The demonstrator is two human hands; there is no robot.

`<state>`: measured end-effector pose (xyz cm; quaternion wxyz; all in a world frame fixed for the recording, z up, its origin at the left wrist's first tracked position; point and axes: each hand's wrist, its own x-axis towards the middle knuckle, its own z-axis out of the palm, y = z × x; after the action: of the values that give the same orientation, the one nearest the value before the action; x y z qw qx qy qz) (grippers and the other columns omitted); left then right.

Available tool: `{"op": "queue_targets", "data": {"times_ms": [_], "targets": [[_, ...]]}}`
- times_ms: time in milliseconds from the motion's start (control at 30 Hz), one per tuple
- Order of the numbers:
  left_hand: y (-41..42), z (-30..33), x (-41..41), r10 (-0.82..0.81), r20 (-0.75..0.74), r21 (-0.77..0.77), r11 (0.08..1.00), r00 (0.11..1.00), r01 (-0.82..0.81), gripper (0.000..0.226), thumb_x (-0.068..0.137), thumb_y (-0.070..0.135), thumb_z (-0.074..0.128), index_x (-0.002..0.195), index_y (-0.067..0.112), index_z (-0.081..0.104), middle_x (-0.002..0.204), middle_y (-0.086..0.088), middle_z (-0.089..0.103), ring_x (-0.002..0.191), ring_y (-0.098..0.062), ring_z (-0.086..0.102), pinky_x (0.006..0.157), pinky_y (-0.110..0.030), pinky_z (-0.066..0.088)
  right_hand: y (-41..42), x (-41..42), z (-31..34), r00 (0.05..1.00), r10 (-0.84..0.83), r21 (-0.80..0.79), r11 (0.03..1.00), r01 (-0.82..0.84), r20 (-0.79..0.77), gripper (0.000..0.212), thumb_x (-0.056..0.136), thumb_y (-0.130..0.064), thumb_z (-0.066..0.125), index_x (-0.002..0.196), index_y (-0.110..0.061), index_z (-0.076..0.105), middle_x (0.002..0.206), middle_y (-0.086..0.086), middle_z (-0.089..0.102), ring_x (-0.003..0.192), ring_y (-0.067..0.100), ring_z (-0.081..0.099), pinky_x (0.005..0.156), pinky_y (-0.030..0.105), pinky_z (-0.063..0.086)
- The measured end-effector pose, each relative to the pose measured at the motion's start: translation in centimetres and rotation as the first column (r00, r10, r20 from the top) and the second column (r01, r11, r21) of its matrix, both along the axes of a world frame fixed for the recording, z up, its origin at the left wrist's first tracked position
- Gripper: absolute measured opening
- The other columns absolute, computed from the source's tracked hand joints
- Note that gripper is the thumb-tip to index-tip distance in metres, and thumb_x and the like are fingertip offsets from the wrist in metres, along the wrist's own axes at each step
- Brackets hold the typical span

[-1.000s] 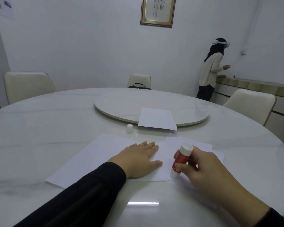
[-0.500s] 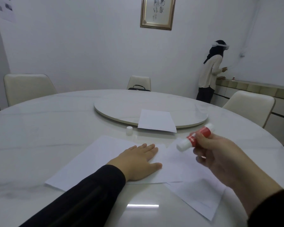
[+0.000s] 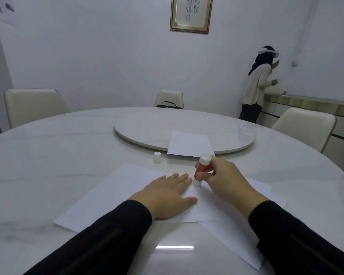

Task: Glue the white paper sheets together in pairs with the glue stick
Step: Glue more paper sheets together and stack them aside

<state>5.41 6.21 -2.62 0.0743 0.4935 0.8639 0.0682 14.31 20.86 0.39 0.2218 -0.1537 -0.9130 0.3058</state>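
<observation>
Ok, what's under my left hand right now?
The left hand lies flat on a white paper sheet, which overlaps another sheet on the table. The paper directly beneath the palm is covered.

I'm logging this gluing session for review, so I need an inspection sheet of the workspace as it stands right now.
Surface: round white marble table with a raised round turntable.
Job's things: red glue stick with white ends standing tip-down on the white paper sheets; another sheet pokes out beneath, and one more white sheet lies on the turntable's edge.
Clutter: small white cap standing on the table.
Hands: left hand rests flat on the paper; right hand grips the glue stick.
Cables: nothing seen.
Surroundings: cream chairs, black bag, framed picture, a standing person.
</observation>
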Motion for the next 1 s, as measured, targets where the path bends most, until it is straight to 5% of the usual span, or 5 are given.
{"op": "queue_targets", "data": {"times_ms": [333,433,600,867,1000], "targets": [[-0.1,0.0,0.0,-0.003,-0.007,-0.014,1.0,1.0,0.003,0.065,0.094,0.058,0.021,0.149,0.032,0.001,0.158,0.015,-0.006,0.144,-0.005,-0.006,0.116,-0.029,-0.003,-0.9,7.6,0.5,0.969,0.228,-0.166,0.963,-0.211,0.091,0.01,0.081,-0.024,0.069,0.084,-0.034,0.069,0.085,-0.02,0.07,0.077,-0.003,0.061,0.07,0.017,0.043],[-0.1,0.3,0.1,-0.004,0.012,-0.017,1.0,1.0,0.004,0.064,0.095,0.056,0.021,0.15,0.031,0.0,0.158,0.015,-0.007,0.144,-0.005,-0.008,0.115,-0.028,-0.005,0.2,8.1,0.8,0.94,0.341,-0.504,0.816,-0.283,0.025,0.019,0.07,-0.018,0.077,0.088,-0.022,0.074,0.087,-0.003,0.075,0.081,0.013,0.066,0.074,0.021,0.045],[-1.0,2.5,-0.1,-0.056,0.121,-0.116,0.991,0.991,0.071,0.061,0.094,0.048,0.038,0.147,0.043,0.008,0.155,0.019,-0.018,0.14,-0.007,-0.022,0.116,-0.039,-0.003,2.9,5.9,-0.2,0.962,-0.127,-0.901,0.397,-0.174,-0.242,0.013,0.09,-0.012,0.053,0.096,-0.005,0.062,0.075,0.008,0.058,0.06,0.017,0.043,0.062,0.028,0.037],[-3.3,2.1,0.6,0.377,-0.099,0.042,0.926,0.921,-0.374,0.061,0.085,0.064,0.039,0.127,0.02,0.044,0.133,-0.002,0.044,0.123,-0.025,0.038,0.097,-0.038,0.035,3.4,5.5,-0.9,0.961,-0.15,-0.911,0.38,-0.162,-0.233,0.014,0.093,-0.009,0.05,0.096,-0.003,0.063,0.073,0.008,0.055,0.059,0.015,0.047,0.063,0.027,0.044],[-4.2,3.2,-0.7,0.24,-0.009,-0.17,0.956,0.971,-0.238,0.073,0.087,0.059,0.046,0.147,0.026,0.022,0.157,0.001,0.016,0.142,-0.021,0.018,0.112,-0.04,0.02,3.1,5.6,-0.7,0.96,-0.149,-0.904,0.396,-0.159,-0.235,0.014,0.093,-0.009,0.05,0.096,-0.002,0.062,0.073,0.008,0.055,0.06,0.016,0.046,0.064,0.027,0.043]]}}
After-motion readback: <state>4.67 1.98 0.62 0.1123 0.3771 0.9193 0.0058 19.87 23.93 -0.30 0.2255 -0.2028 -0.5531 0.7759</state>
